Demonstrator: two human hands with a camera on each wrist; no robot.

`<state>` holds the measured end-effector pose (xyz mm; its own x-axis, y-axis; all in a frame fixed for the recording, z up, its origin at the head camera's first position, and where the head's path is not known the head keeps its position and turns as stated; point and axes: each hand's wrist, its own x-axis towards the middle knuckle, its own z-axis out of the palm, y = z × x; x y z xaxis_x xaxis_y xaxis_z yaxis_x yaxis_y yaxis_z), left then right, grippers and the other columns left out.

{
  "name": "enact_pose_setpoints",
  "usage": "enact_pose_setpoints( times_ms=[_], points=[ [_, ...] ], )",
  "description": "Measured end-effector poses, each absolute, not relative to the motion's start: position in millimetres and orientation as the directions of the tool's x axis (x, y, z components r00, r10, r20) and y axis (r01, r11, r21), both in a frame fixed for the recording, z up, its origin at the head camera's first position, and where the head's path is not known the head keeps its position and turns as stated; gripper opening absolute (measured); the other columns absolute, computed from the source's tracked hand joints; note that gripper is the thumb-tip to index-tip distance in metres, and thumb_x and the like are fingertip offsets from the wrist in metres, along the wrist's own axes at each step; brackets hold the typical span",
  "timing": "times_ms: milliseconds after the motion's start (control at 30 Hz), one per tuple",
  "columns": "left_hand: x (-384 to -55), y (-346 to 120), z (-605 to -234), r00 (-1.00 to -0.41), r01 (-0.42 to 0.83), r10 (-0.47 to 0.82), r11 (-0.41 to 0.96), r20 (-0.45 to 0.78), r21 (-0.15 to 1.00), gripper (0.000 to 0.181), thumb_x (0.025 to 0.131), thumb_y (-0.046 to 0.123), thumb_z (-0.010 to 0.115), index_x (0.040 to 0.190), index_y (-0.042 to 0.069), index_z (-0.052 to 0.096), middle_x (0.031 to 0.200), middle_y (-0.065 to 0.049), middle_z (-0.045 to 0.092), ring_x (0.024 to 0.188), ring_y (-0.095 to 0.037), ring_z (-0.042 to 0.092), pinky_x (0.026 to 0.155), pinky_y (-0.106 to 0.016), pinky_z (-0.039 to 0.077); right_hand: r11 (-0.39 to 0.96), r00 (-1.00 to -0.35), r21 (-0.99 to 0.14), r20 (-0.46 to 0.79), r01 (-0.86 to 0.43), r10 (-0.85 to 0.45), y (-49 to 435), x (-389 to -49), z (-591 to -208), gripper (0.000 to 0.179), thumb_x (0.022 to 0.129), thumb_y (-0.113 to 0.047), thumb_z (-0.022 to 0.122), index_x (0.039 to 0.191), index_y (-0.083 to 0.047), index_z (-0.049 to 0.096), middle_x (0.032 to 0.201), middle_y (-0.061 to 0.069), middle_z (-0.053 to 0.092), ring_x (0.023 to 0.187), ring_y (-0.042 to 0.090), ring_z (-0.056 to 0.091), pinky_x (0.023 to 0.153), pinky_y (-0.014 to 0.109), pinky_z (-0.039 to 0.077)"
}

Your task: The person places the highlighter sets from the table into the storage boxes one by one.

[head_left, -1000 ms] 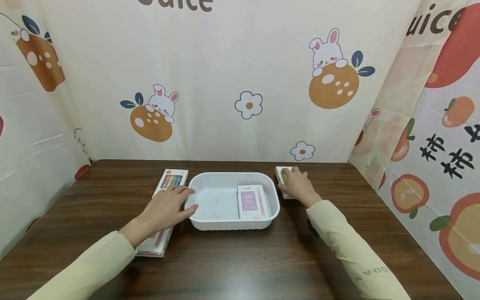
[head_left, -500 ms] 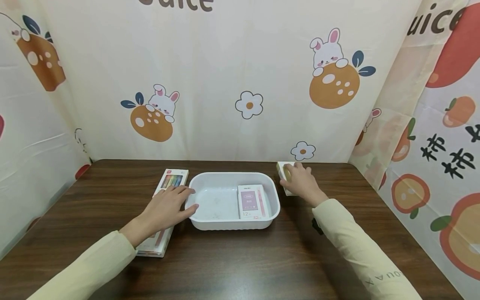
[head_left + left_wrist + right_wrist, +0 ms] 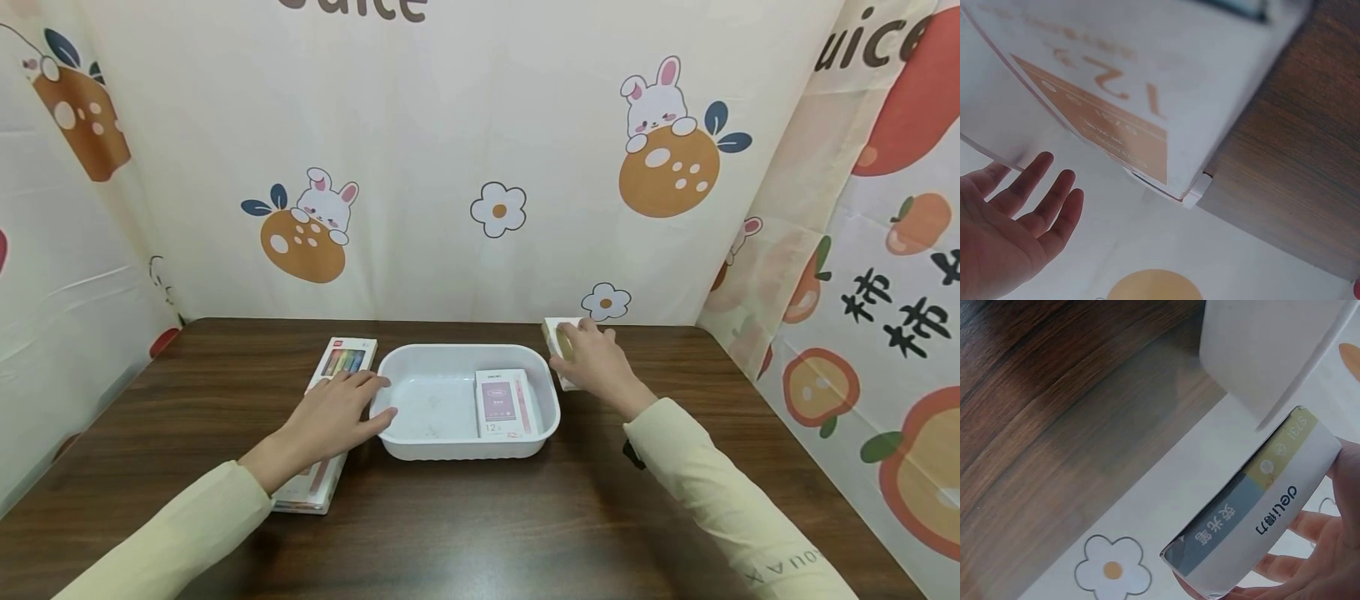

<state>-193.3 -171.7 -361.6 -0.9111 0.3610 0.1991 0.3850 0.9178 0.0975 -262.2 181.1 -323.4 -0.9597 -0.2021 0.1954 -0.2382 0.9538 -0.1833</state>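
Observation:
A white plastic tray stands mid-table, and a small white and purple box lies in its right half. My left hand is at the tray's left rim, fingers loosely extended; in the left wrist view the fingers hold nothing. Beneath that hand lies a long white box of coloured pens, partly hidden by it. Beyond the tray's right end, my right hand grips a small white, yellow and grey deli highlighter box. The right wrist view shows this box raised above the tabletop and tilted.
The brown wooden table ends at a printed cloth backdrop just behind the tray. Another printed cloth hangs along the right side. Bare tabletop shows in front of the tray.
My right hand has moved slightly farther back with the highlighter box, first drifting right, then left toward the tray. The left hand and the tray have stayed put.

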Motion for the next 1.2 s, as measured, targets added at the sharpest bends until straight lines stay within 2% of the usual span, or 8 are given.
enact_pose_setpoints(
  times_ms=[233, 600, 967, 1200],
  points=[
    [-193.2, -171.6, -361.8, -0.913, 0.382, 0.359, 0.919, 0.193, 0.097, 0.053, 0.086, 0.050, 0.050, 0.121, 0.011, 0.057, 0.122, -0.013, 0.058, 0.112, -0.034, 0.053, 0.088, -0.053, 0.042, 0.952, -0.956, -0.174, 0.198, -0.251, -0.216, 170.6, -253.1, -320.0, 0.052, 0.082, -0.034, 0.058, 0.127, -0.011, 0.049, 0.124, 0.022, 0.047, 0.087, 0.042, 0.046, 0.057, 0.044, 0.048],
    [-192.9, -171.1, -361.4, -0.912, 0.383, 0.360, 0.919, 0.195, 0.093, 0.052, 0.086, 0.050, 0.050, 0.120, 0.011, 0.057, 0.122, -0.013, 0.058, 0.112, -0.034, 0.052, 0.089, -0.053, 0.042, 0.943, -0.943, -0.134, 0.184, -0.304, -0.277, 144.5, -235.5, -316.8, 0.053, 0.082, -0.036, 0.058, 0.129, -0.013, 0.049, 0.122, 0.018, 0.047, 0.083, 0.037, 0.047, 0.053, 0.037, 0.047],
    [-192.5, -171.5, -361.4, -0.906, 0.393, 0.369, 0.915, 0.207, 0.090, 0.052, 0.086, 0.050, 0.050, 0.120, 0.011, 0.058, 0.123, -0.013, 0.058, 0.111, -0.034, 0.053, 0.086, -0.052, 0.043, 0.930, -0.926, -0.125, 0.208, -0.345, -0.315, 124.3, -222.8, -319.9, 0.047, 0.080, -0.034, 0.059, 0.123, -0.017, 0.053, 0.116, 0.014, 0.048, 0.080, 0.033, 0.046, 0.052, 0.035, 0.046],
    [-192.3, -171.4, -361.5, -0.910, 0.388, 0.364, 0.917, 0.200, 0.096, 0.052, 0.086, 0.049, 0.050, 0.120, 0.011, 0.057, 0.123, -0.013, 0.057, 0.112, -0.034, 0.053, 0.087, -0.053, 0.043, 0.923, -0.914, -0.091, 0.205, -0.374, -0.350, 109.4, -214.6, -321.0, 0.040, 0.080, -0.033, 0.058, 0.115, -0.017, 0.053, 0.111, 0.013, 0.049, 0.077, 0.033, 0.045, 0.047, 0.030, 0.041]
  ],
)
